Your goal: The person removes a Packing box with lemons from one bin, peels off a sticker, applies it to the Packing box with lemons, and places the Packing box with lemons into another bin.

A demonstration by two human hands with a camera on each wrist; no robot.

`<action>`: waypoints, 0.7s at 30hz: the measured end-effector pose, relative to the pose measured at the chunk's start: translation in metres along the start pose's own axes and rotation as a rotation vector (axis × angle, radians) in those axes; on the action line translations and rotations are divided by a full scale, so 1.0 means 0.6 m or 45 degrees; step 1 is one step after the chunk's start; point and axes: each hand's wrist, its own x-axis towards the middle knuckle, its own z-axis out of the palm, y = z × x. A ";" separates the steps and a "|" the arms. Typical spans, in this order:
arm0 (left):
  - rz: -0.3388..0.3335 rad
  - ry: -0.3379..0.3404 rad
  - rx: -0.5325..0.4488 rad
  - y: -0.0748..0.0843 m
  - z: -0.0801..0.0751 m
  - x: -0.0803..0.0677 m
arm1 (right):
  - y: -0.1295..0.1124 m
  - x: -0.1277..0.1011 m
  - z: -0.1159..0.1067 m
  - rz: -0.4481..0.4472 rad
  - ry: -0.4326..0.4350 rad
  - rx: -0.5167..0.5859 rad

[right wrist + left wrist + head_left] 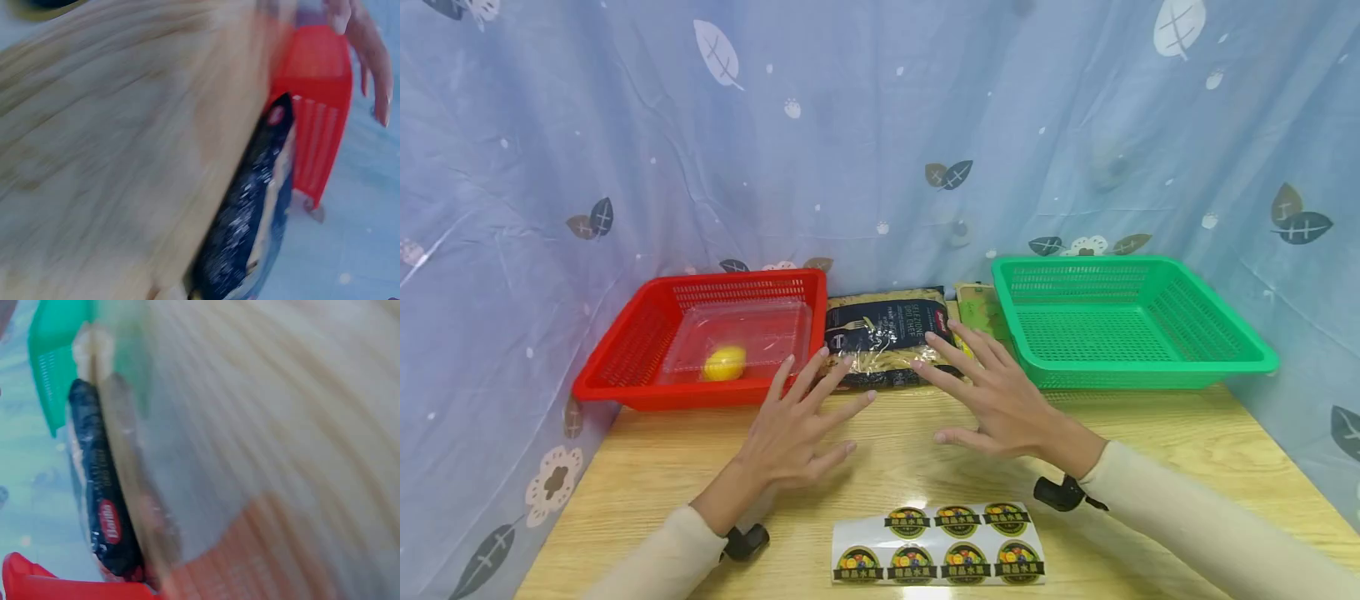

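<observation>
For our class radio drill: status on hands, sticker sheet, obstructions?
Left hand, right hand: empty, fingers spread. Sticker sheet: on table, untouched. Nothing covering it. Black packet beyond, between red basket and green basket.

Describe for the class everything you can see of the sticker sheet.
The sheet is white, shiny and roughly rectangular. It lies, apparently flat, on the wooden table, nearer the camera than the left hand and right hand; neither touches it. Seven round stickers show: three in the upper row, four in the lower. Each has a colourful fruit picture and a dark band with gold-coloured characters. The upper left corner carries no sticker.
</observation>
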 end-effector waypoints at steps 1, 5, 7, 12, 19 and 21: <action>-0.027 0.017 -0.009 0.001 -0.001 0.001 | -0.002 0.006 0.001 0.004 0.018 0.014; -0.124 0.077 -0.059 0.004 -0.005 0.003 | -0.008 0.029 0.004 0.033 0.097 0.071; -0.150 0.139 -0.088 0.002 -0.005 0.002 | -0.010 0.037 0.005 0.063 0.115 0.118; -0.180 0.409 -0.130 -0.010 -0.001 -0.010 | -0.014 0.055 0.008 0.168 0.128 0.292; -0.421 0.571 -0.187 -0.028 -0.006 -0.037 | -0.025 0.092 0.029 0.301 0.161 0.486; -0.509 0.575 -0.215 -0.032 -0.007 -0.041 | -0.029 0.105 0.030 0.315 0.167 0.516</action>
